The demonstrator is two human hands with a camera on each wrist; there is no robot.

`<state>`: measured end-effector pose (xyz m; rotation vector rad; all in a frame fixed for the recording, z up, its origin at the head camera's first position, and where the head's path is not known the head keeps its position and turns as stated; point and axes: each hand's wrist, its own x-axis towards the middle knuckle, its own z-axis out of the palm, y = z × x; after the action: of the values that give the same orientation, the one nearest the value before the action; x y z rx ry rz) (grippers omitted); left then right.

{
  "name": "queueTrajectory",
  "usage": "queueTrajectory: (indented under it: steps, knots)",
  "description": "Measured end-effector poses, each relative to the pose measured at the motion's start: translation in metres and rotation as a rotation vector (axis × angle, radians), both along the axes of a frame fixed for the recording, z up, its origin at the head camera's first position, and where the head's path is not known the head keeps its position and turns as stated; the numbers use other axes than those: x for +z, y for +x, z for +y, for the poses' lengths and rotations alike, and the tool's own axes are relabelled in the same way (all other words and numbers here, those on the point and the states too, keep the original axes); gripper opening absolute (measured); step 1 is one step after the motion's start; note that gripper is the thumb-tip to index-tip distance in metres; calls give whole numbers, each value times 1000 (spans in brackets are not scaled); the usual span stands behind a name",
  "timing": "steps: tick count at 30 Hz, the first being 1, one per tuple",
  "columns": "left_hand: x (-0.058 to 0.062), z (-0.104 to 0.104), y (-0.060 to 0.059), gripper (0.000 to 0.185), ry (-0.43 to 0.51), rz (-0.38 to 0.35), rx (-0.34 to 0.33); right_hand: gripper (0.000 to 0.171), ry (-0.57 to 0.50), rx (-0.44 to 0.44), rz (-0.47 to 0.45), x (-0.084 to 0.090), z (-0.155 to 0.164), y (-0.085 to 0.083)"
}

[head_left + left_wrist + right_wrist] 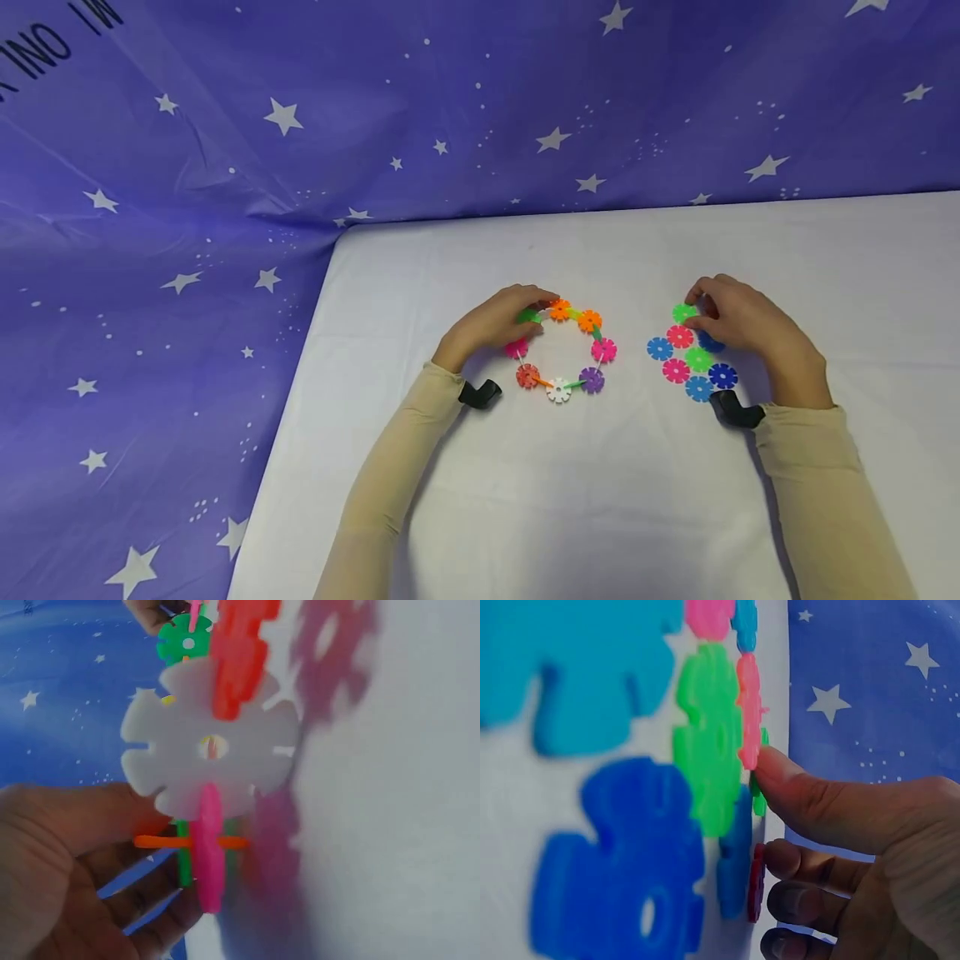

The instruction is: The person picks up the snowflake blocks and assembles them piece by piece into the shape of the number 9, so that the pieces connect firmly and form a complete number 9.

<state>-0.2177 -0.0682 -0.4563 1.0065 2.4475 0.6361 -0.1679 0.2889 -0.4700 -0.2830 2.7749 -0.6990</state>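
In the head view, a ring of notched plastic snowflake discs (pixel 590 321) lies on the table, some flat and others slotted in on edge. My left hand (pixel 504 317) holds the ring at its upper left, thumb and fingers around a green disc (pixel 528 316). A white disc (pixel 172 776) fills the middle of the left wrist view and hides part of that grip. At the right, my right hand (pixel 738 312) reaches over loose discs, thumb and index finger apart beside a bright green disc (pixel 683 313). In the right wrist view its fingertips are near a dark red disc (pixel 757 883).
Loose pink, blue and green discs, including a dark blue disc (pixel 722 376), lie in a cluster right of the ring. A white cloth covers the table (pixel 585 508). Behind and to the left hangs a purple star-patterned sheet (pixel 450 100).
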Motion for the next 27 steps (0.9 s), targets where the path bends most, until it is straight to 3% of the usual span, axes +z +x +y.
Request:
queueTrajectory:
  steps: [7, 12, 15, 19, 23, 27]
  knots:
    - [6, 24, 0, 57, -117, 22, 10, 34, -21, -39, -26, -1, -6, -1]
    - [-4, 38, 1, 47, -114, 89, 32, 21, -46, -36, -1, 0, -8, -1]
    - [-9, 41, 1, 38, -85, 135, 9, 25, -61, -13, 10, 0, -11, -3]
    - [-10, 42, 1, 42, -62, 114, -20, 38, -49, 13, 2, -2, -13, -4]
    - [-5, 46, 4, 54, -113, 51, -1, 36, -30, -1, -21, -4, -12, -4]
    - [-6, 51, 7, 50, -143, 85, 8, 31, -48, -22, -13, -4, -11, -2]
